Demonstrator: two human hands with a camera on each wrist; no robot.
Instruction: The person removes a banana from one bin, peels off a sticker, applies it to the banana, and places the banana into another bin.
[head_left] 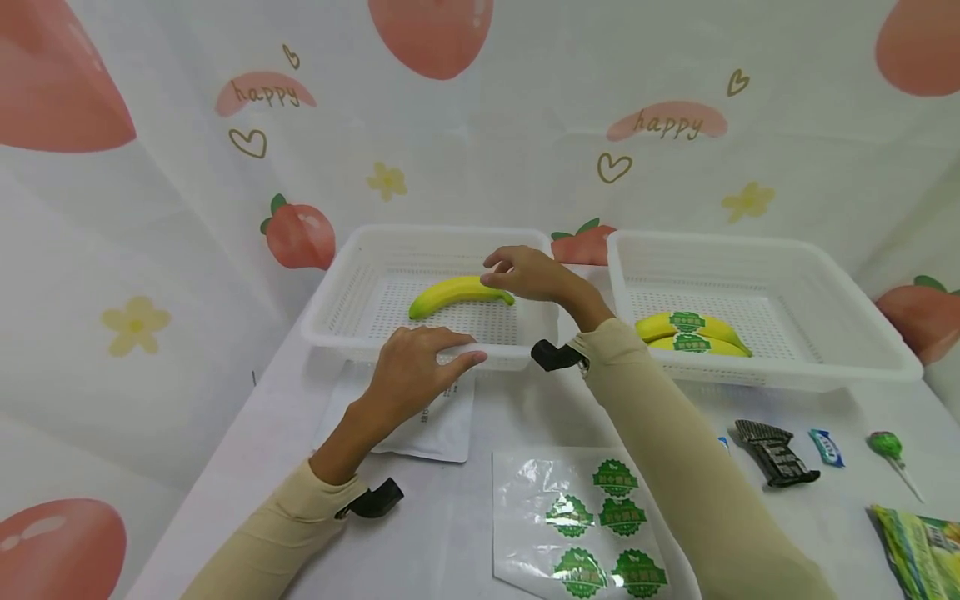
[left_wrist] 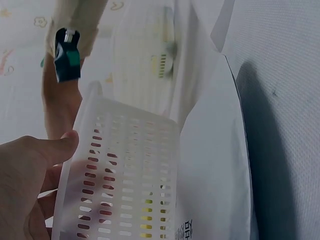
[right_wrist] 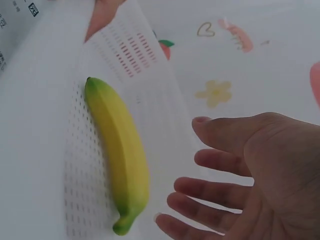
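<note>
A yellow banana with green ends lies inside the left white perforated basket. My right hand hovers over this basket near the banana's stem end. In the right wrist view its fingers are spread and loosely bent, apart from the banana, with nothing in them. At the basket's near rim is my left hand, its fingers reaching over the rim and its thumb extended along it. The left wrist view shows that thumb right at the rim, the other fingers partly hidden behind it.
Two stickered bananas lie in the right white basket. A sheet of green stickers and a white pouch lie in front. To the right are a black packet, small blue-wrapped candy, a lollipop and a green packet.
</note>
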